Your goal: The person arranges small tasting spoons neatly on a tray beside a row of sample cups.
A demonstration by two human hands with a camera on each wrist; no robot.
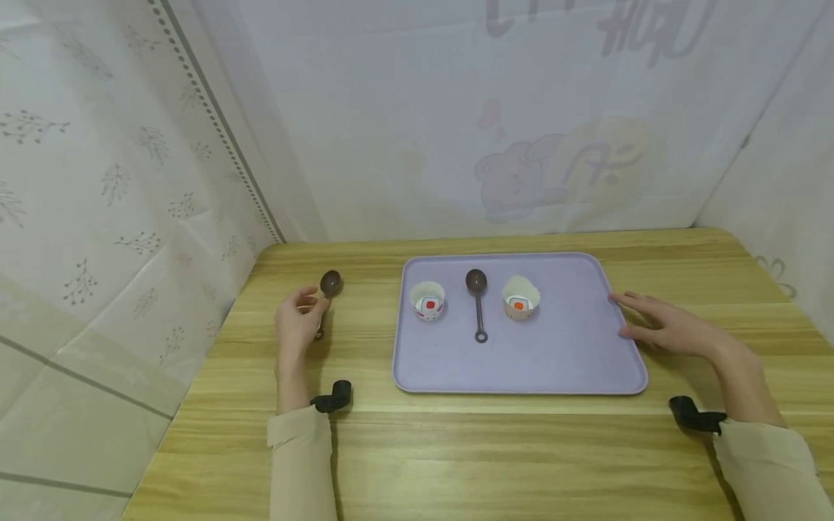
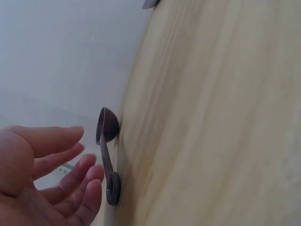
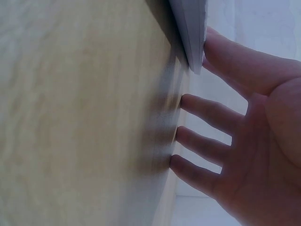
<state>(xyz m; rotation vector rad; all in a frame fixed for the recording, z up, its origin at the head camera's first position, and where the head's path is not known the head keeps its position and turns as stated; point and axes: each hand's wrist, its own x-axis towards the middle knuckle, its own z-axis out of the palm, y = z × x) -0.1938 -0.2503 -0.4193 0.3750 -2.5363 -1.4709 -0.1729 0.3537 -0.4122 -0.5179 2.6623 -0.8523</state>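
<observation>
A dark brown scoop point(image 1: 330, 281) with a ring-ended handle lies on the wooden table, left of the tray. Beside its handle hovers my left hand point(image 1: 299, 323), thumb and fingers loosely bent and apart. In the left wrist view a gap shows between the thumb and the other fingers, with the scoop point(image 2: 108, 126) just past the fingertips. My right hand point(image 1: 677, 327) reaches to the right edge of a lilac tray point(image 1: 580, 362), its fingers spread. The right wrist view has the thumb at the tray rim point(image 3: 190, 33) and the other fingertips low at the tabletop.
On the tray stand a white-and-red paper cup point(image 1: 428, 316) and a peach paper cup point(image 1: 517, 314), each holding a small piece with a coloured square. Another brown scoop point(image 1: 477, 281) lies between them. A white printed cloth point(image 1: 391, 145) hangs behind the table point(image 1: 456, 456).
</observation>
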